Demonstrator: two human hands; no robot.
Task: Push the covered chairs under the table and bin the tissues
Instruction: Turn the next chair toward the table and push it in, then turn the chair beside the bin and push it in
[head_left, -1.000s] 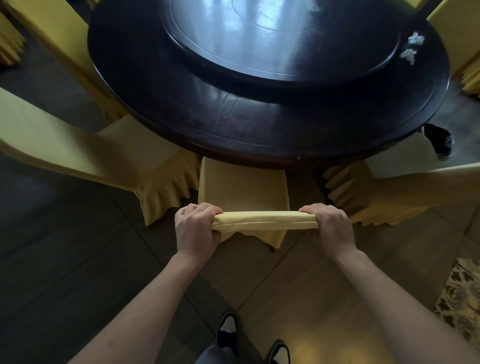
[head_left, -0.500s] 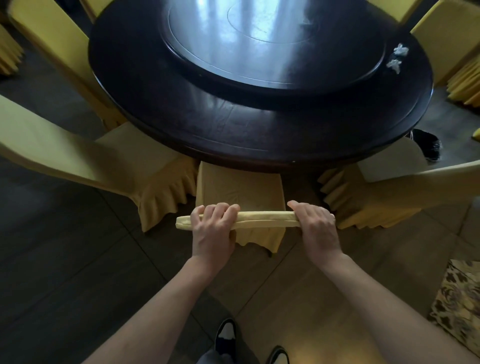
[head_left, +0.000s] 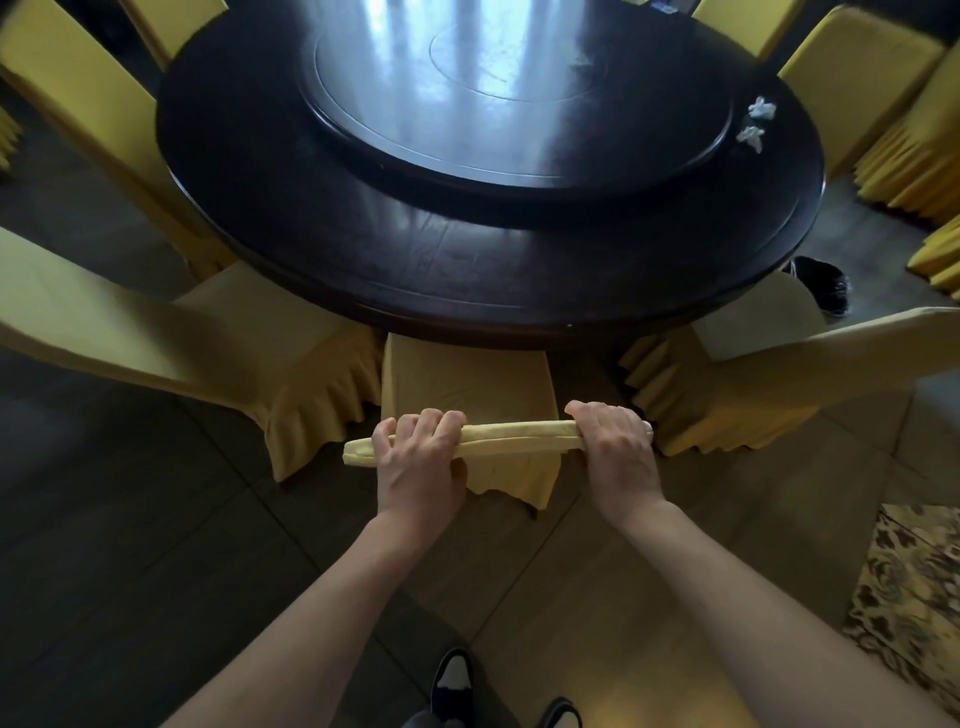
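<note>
A yellow-covered chair (head_left: 467, 384) stands in front of me with its seat partly under the round dark table (head_left: 363, 249). My left hand (head_left: 418, 462) and my right hand (head_left: 615, 452) both grip the top edge of the chair's back (head_left: 519, 435). Two crumpled white tissues (head_left: 756, 122) lie on the table's far right, beside the raised turntable (head_left: 519, 93). A dark bin (head_left: 826, 283) shows on the floor past the table's right edge, partly hidden.
More yellow-covered chairs ring the table: one at my left (head_left: 182, 332) and one at my right (head_left: 753, 374) stick out from it, others stand at the back. A patterned rug (head_left: 914, 597) lies on the tiled floor at the right. My shoes (head_left: 452, 680) are below.
My left hand has slid right along the chair's back, away from its left end. The chair's seat has gone a little further under the table, and my view has moved closer.
</note>
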